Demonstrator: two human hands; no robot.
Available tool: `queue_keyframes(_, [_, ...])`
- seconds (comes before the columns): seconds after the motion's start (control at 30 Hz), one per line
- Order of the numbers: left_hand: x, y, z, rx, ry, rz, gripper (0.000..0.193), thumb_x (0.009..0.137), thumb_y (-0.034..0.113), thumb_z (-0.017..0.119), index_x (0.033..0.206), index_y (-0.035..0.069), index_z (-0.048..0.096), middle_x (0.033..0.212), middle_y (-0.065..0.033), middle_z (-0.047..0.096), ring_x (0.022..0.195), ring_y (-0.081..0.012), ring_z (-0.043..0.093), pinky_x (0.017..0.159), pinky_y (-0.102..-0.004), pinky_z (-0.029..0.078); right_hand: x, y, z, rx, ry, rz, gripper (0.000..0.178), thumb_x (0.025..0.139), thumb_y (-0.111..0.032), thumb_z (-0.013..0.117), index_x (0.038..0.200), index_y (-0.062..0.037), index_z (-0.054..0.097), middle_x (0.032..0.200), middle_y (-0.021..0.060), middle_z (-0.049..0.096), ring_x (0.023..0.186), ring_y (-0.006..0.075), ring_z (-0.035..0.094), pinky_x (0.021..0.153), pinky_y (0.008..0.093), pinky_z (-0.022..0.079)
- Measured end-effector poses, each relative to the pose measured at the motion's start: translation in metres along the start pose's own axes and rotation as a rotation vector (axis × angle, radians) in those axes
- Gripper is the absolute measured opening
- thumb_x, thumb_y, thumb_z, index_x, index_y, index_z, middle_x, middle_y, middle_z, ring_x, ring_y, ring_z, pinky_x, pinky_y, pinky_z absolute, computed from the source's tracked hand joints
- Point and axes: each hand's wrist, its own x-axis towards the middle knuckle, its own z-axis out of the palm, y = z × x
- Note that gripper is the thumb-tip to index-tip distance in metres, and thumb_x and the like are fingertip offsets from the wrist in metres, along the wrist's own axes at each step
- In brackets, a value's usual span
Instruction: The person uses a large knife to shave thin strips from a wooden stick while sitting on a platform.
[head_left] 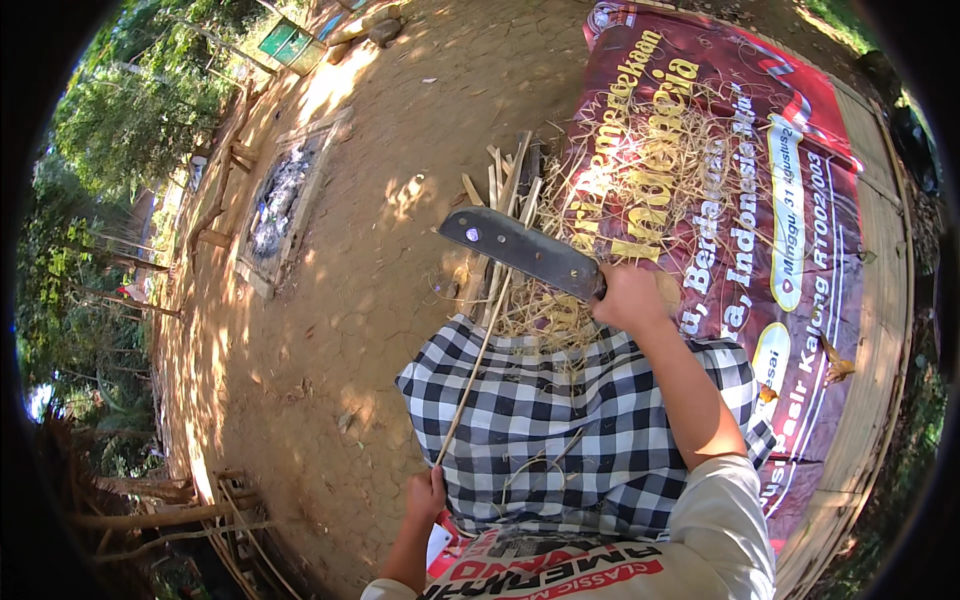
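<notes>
A machete [520,250] with a broad dark blade is gripped by its handle in my right hand [632,298]. Its blade points left, above a bundle of split sticks [497,185]. Down by my left side, my left hand [425,494] is closed around the lower end of a thin wooden strip [466,392]. The strip slants up and away, and its far end reaches the blade and sticks; whether it touches the blade I cannot tell. A black-and-white checked cloth [560,420] covers my lap, with a few shavings on it.
Curly wood shavings [650,170] litter a dark red printed banner [820,260] spread over a bamboo platform [880,300] on the right. Bare cracked earth [340,300] lies to the left, with a framed ash pit [285,200]. A green metal drum [290,45] stands farther back.
</notes>
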Motion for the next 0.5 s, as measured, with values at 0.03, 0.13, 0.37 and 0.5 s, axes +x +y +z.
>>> queue_keyframes(0.03, [0.001, 0.002, 0.002, -0.005, 0.001, 0.000, 0.045, 0.095, 0.029, 0.047, 0.066, -0.004, 0.056, 0.060, -0.0273, 0.053, 0.059, -0.0465, 0.056, 0.052, -0.0492, 0.040, -0.005, -0.005, 0.003, 0.033, 0.006, -0.005, 0.027, 0.064, -0.024, 0.071, 0.079, -0.0030, 0.064, 0.070, 0.0178, 0.065, 0.070, 0.0350, 0.066, 0.069, 0.0430, 0.054])
queue_keyframes(0.13, [-0.002, 0.000, 0.003, 0.005, 0.014, 0.000, 0.043, 0.094, 0.026, 0.047, 0.063, -0.003, 0.055, 0.058, -0.0267, 0.052, 0.057, -0.0460, 0.055, 0.051, -0.0489, 0.040, -0.021, -0.032, 0.011, 0.051, -0.087, -0.173, 0.025, 0.063, -0.022, 0.069, 0.078, -0.0030, 0.064, 0.070, 0.0174, 0.065, 0.069, 0.0351, 0.065, 0.066, 0.0425, 0.053])
queue_keyframes(0.37, [-0.005, -0.004, 0.002, 0.114, 0.068, 0.097, 0.041, 0.093, 0.023, 0.050, 0.062, -0.002, 0.056, 0.056, -0.0250, 0.053, 0.054, -0.0444, 0.055, 0.049, -0.0485, 0.040, -0.017, -0.043, 0.016, -0.068, -0.123, -0.331, 0.019, 0.058, -0.016, 0.065, 0.073, -0.0053, 0.063, 0.068, 0.0152, 0.065, 0.067, 0.0322, 0.066, 0.064, 0.0415, 0.053])
queue_keyframes(0.5, [-0.001, 0.001, 0.003, 0.119, 0.112, 0.110, 0.040, 0.093, 0.023, 0.050, 0.063, -0.002, 0.058, 0.057, -0.0252, 0.053, 0.054, -0.0447, 0.055, 0.048, -0.0493, 0.040, 0.015, 0.000, -0.019, -0.032, 0.071, 0.094, 0.022, 0.065, -0.021, 0.067, 0.078, -0.0042, 0.066, 0.073, 0.0160, 0.067, 0.072, 0.0328, 0.067, 0.069, 0.0423, 0.053])
